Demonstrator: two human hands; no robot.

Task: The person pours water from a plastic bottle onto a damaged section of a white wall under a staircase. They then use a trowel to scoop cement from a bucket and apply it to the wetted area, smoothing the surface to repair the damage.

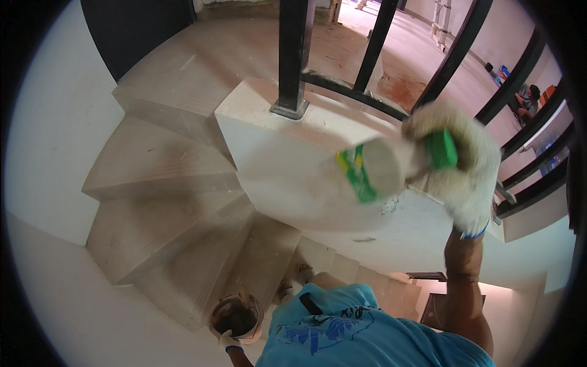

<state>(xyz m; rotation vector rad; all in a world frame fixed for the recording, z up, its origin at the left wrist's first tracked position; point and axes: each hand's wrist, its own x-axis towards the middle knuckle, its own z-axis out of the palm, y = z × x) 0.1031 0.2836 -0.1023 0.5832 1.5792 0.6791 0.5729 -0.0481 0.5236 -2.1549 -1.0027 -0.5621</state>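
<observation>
Low at the near edge, the left hand in a pale work glove grips the rim of a small round bucket with a grimy pale wall. Its inside is dark; what lies in it cannot be told from this view. The bucket hangs just left of the person's light blue printed shirt, above the lower pale stone wedge-shaped stair treads that fan out to the left.

Up on the right, the right hand, in a fuzzy cream knitted glove with a blue cuff, is clenched around the green handle of a flat pale trowel-like tool with green markings. The tool is motion-blurred, so its exact shape is unclear. Its blade reaches left from the glove, held in front of the white plastered side face of the stair landing, with the green marks at its left end, farthest from the fist. Whether the blade touches the plaster cannot be told.

Just below the tool, a small grey smear marks the white surface. Above it, a black square metal post stands on the landing's top, and black curved railing bars sweep away to the far right. Beyond them lies a dusty pinkish floor.
</observation>
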